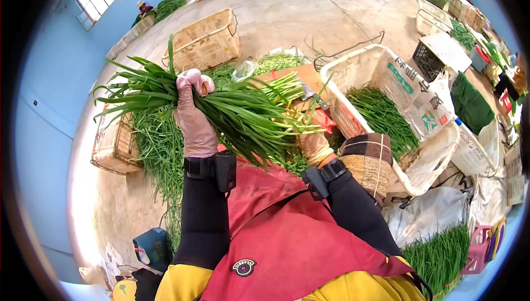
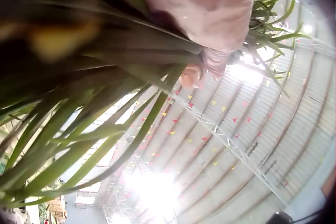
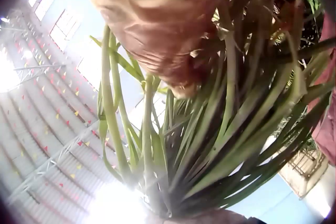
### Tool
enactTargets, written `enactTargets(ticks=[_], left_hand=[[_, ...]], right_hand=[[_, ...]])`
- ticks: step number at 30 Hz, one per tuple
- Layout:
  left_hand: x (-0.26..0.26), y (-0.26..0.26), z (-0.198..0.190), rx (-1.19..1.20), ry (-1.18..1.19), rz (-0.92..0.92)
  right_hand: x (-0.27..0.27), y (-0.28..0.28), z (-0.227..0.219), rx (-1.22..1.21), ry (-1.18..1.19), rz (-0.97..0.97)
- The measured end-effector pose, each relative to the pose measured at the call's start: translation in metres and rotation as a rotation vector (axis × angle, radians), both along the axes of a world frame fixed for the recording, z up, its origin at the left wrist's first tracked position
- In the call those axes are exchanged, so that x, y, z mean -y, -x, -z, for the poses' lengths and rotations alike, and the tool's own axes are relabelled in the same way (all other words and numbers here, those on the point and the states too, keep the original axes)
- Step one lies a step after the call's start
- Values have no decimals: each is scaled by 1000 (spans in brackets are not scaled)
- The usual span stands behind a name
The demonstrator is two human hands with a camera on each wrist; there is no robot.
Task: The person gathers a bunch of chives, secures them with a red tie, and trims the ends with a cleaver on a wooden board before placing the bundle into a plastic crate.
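Observation:
My left hand (image 1: pixel 193 107), in a pale pink glove, grips a thick bunch of garlic chives (image 1: pixel 243 116) around its middle and holds it up before my chest. Long flat green leaves fan out to the left of the fist; the paler ends spread right. At those ends, my gloved right hand (image 1: pixel 316 145) is partly covered by stems in the head view. The right wrist view shows its bent fingers (image 3: pixel 181 85) pinching in among the stems (image 3: pixel 228 71). In the left wrist view the leaves (image 2: pixel 105 129) fill the left side below the glove.
A heap of loose greens (image 1: pixel 157 152) lies to the left. At the right stands a white plastic crate (image 1: pixel 353 107) holding green bundles, with a cloth-wrapped roll (image 1: pixel 367 163) against it. Behind are cut stems (image 1: pixel 284 88) on a board and a beige crate (image 1: pixel 204 41).

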State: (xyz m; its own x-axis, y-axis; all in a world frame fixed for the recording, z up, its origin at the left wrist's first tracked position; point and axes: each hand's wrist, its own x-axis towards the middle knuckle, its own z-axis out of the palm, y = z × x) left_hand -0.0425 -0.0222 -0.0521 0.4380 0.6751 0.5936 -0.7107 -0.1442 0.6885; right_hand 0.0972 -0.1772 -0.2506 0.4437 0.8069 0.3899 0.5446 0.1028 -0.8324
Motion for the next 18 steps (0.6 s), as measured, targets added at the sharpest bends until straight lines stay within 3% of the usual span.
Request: enactTargets(ticks=[2,3,4,6,8,10,12,14,15,16,18], left_hand=[[-2,2,-1,13,44,-59],[-3,4,-3,17,43,-44],[-5,6,-4,14,45,-45],[-11,10,-7,70,66,-34],[-12,12,-14,93,80,-95],[-20,18,-14,133,6,-34],[-27,22,-13,158,35,-20],[-28,24,-14,150,-66,-10],[-25,25,-14,141,-18,-23],[-24,24,-14,140,-18,-17],[-24,23,-12,143,-129,29]], right_hand=[[7,5,11,1230,363,438],[7,21,-11,1270,721,444],[3,9,19,1223,501,417],[-12,-20,128,-373,186,139],[39,3,34,-34,702,185],[61,-5,49,-67,937,-23],[66,-4,44,-34,661,63],[66,-8,13,-338,452,144],[63,-7,-6,-351,314,138],[62,-6,-26,-360,176,136],[56,10,-83,-154,17,141]])
